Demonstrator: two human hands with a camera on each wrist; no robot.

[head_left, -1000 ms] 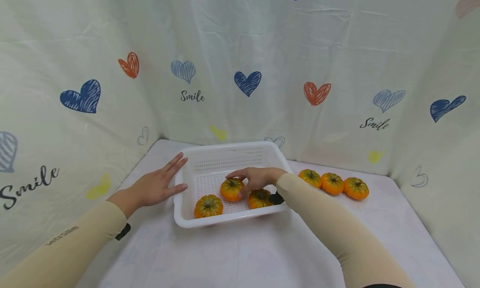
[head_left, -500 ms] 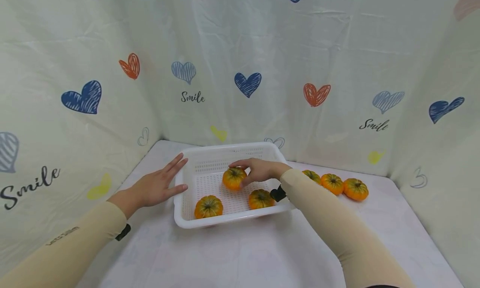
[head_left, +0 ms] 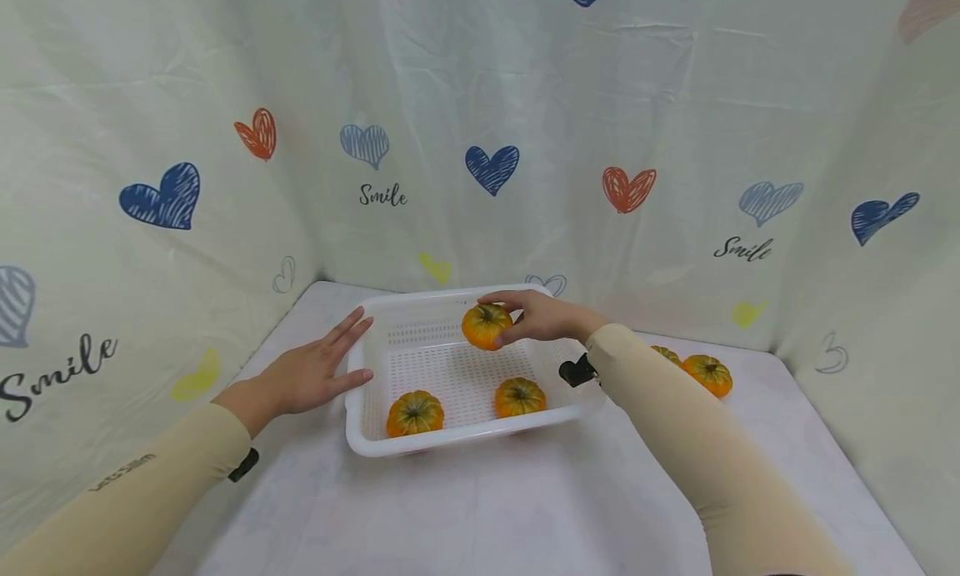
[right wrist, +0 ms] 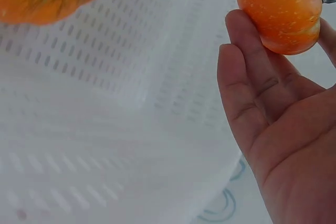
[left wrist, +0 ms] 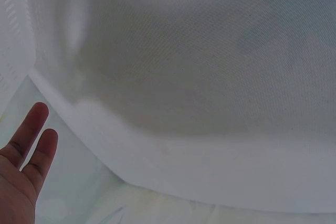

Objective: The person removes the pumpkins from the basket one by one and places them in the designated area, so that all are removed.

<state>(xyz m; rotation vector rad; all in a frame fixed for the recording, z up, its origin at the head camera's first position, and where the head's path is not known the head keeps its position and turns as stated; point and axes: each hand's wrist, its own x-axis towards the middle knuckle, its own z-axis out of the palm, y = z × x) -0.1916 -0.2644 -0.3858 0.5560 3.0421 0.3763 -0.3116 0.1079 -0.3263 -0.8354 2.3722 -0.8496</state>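
In the head view my right hand (head_left: 546, 315) grips a small orange-and-green pumpkin (head_left: 486, 326) above the far part of a white perforated plastic basket (head_left: 465, 433). The right wrist view has the held pumpkin (right wrist: 281, 11) at upper right, against the fingers. Two more pumpkins stay in the basket, one at the near left (head_left: 416, 413) and another at the near right (head_left: 520, 398). My left hand (head_left: 311, 368) is at the basket's left rim with fingers spread; whether it presses the rim cannot be told. In the left wrist view two fingers (left wrist: 38, 153) show straight.
To the right of the basket, pumpkins (head_left: 707, 374) lie on the white-covered table (head_left: 480, 509), partly hidden behind the right sleeve. A pale curtain (head_left: 555, 226) printed with hearts closes off the back and sides.
The right hand has lifted a pumpkin from the basket floor and carried it up, away and slightly right. The left hand has stayed at the rim.
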